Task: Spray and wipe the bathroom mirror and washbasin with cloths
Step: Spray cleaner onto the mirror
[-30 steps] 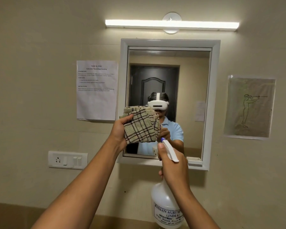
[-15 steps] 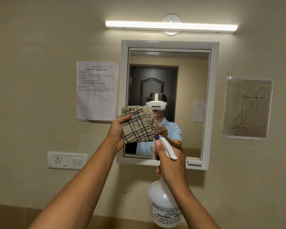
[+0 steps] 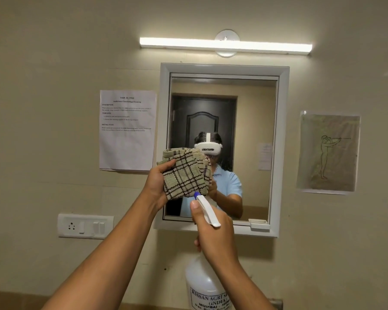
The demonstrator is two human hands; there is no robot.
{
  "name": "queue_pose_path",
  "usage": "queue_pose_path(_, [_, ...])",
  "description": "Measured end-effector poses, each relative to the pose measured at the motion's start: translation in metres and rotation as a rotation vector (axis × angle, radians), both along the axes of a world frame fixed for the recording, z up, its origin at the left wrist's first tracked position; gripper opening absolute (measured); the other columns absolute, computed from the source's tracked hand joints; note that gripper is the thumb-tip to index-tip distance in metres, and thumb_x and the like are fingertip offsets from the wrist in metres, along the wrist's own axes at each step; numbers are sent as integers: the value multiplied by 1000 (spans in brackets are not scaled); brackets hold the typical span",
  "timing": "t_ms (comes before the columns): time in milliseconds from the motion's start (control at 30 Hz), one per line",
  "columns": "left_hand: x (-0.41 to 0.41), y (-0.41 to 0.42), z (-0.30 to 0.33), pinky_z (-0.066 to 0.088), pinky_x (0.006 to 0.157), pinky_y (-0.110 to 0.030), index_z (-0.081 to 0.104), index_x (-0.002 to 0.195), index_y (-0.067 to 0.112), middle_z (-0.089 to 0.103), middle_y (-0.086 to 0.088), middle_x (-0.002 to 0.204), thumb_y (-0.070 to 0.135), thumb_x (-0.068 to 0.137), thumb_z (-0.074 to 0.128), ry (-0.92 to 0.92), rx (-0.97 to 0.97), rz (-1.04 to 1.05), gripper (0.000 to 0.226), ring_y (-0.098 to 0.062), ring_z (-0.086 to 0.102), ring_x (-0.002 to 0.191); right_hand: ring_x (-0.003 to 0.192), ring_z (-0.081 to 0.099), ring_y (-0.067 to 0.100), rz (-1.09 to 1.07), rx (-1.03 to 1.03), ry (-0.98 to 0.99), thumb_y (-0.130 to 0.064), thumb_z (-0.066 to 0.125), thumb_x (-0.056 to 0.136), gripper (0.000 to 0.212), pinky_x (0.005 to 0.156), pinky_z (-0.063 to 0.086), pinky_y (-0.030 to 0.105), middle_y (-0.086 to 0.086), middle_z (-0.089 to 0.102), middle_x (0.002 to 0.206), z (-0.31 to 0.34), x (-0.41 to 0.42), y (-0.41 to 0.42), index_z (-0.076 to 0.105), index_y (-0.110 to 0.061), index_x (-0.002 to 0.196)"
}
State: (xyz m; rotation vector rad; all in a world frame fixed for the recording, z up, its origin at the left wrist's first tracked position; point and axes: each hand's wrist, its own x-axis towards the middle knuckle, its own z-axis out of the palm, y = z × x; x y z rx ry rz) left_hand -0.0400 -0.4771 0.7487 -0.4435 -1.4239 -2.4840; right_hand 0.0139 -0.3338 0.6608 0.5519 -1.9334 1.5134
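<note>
1. Since a second ago both hands have barely shifted against the mirror point(image 3: 251, 104); the bottle's nozzle now sits closer under the cloth
2. I take the mirror as landmark: it hangs framed on the wall, its upper glass bare and open for wiping
3. The spray bottle point(image 3: 205, 285) hangs below the mirror's lower edge, my right hand point(image 3: 215, 236) curled round its neck, nozzle aimed at the glass
4. The checked cloth point(image 3: 185, 175) is bunched before the lower left glass, my left hand point(image 3: 158, 186) gripping it, ready, I judge, to wipe
5. The washbasin is out of view
</note>
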Motion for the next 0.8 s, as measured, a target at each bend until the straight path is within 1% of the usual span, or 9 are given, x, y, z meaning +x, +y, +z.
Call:
queue_pose_path(100, [3, 0, 2, 59, 76, -44, 67, 107, 7, 75, -17, 101, 21, 100, 40, 0, -4, -12, 32, -31, 74, 87, 59, 64, 26, 2, -23, -1, -78, 41, 82, 57, 54, 54, 37, 0, 62, 63, 14, -2, 12, 62, -25, 75])
queue_pose_path(200, [3, -4, 4, 57, 82, -48, 67, 109, 7, 72, -20, 109, 22, 100, 40, -6, 3, -16, 32, -33, 73, 89, 55, 63, 21, -24, -78, -3, -62, 47, 87, 45, 52, 54, 34, 8, 68, 72, 42, -8, 29, 65, -21, 81])
queue_pose_path(267, [4, -7, 5, 57, 80, -49, 67, 109, 7, 73, -19, 106, 22, 100, 40, 0, 11, -23, 32, -33, 74, 88, 56, 67, 20, -105, -78, 33, -59, 48, 92, 44, 52, 56, 32, 7, 69, 68, 67, -16, 44, 67, -20, 80])
queue_pose_path(400, [1, -16, 4, 62, 71, -46, 65, 114, 3, 75, -19, 101, 21, 96, 43, 11, 51, -37, 33, -32, 74, 86, 61, 69, 28, -223, -125, 86, -52, 53, 96, 43, 57, 57, 40, 5, 68, 63, 128, -26, 81, 63, -23, 65])
queue_pose_path(533, [-2, -31, 4, 62, 67, -45, 64, 115, 1, 75, -20, 100, 19, 98, 41, 28, 88, -6, 33, -32, 75, 84, 51, 62, 21, -298, -206, 97, -50, 54, 96, 44, 54, 54, 35, -1, 65, 59, 179, -34, 116, 63, -23, 63])
queue_pose_path(633, [-1, -41, 5, 62, 63, -46, 70, 104, 1, 75, -20, 98, 17, 98, 41, 31, 106, 25, 34, -31, 75, 78, 41, 57, 12, -311, -248, 115, -48, 53, 98, 43, 50, 52, 31, -4, 62, 49, 203, -39, 136, 62, -22, 64])
queue_pose_path(667, [-1, -45, 6, 61, 62, -47, 72, 102, 2, 74, -20, 99, 17, 98, 42, 32, 113, 35, 34, -30, 75, 78, 42, 56, 12, -318, -249, 123, -48, 53, 98, 44, 51, 51, 30, -4, 61, 48, 209, -39, 140, 62, -21, 65])
queue_pose_path(733, [-1, -51, 5, 61, 63, -50, 72, 103, 2, 73, -19, 103, 18, 97, 44, 31, 117, 49, 33, -31, 75, 79, 47, 57, 15, -343, -244, 130, -49, 53, 98, 44, 57, 54, 33, -2, 63, 57, 219, -41, 145, 61, -17, 69])
queue_pose_path(800, [0, -55, 5, 60, 65, -52, 77, 93, 2, 74, -18, 100, 18, 92, 48, 44, 119, 46, 34, -30, 75, 80, 51, 58, 18, -363, -254, 129, -51, 54, 97, 45, 62, 57, 37, 4, 65, 65, 227, -44, 149, 62, -14, 71])
